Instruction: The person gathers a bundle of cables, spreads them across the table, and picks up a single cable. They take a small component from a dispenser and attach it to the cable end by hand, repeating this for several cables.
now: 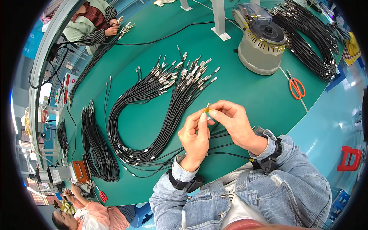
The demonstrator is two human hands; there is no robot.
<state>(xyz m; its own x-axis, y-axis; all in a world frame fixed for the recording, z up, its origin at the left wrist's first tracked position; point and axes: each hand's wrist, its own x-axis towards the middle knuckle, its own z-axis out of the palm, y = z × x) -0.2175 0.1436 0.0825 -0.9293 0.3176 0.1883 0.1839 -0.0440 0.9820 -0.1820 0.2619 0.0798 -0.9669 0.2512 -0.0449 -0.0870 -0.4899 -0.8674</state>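
My left hand [194, 135] and my right hand [234, 122] meet above the green table. Their fingertips pinch a cable end with a silvery tip and a bit of yellow tape [207, 109] around it. Most of that cable end is hidden by my fingers. Several loose black cables [220, 147] pass beneath my hands. Just to the left lies a large U-shaped bundle of black cables [168, 126], its metal connector ends and white labels fanned out at the far side.
A round grey tape dispenser [260, 50] stands far right, beside orange-handled scissors [297, 87] and another cable bundle [314, 50]. More bundled cables [97, 153] lie left. Metal posts [219, 19] rise from the green table [264, 105]. Co-workers sit far left and lower left.
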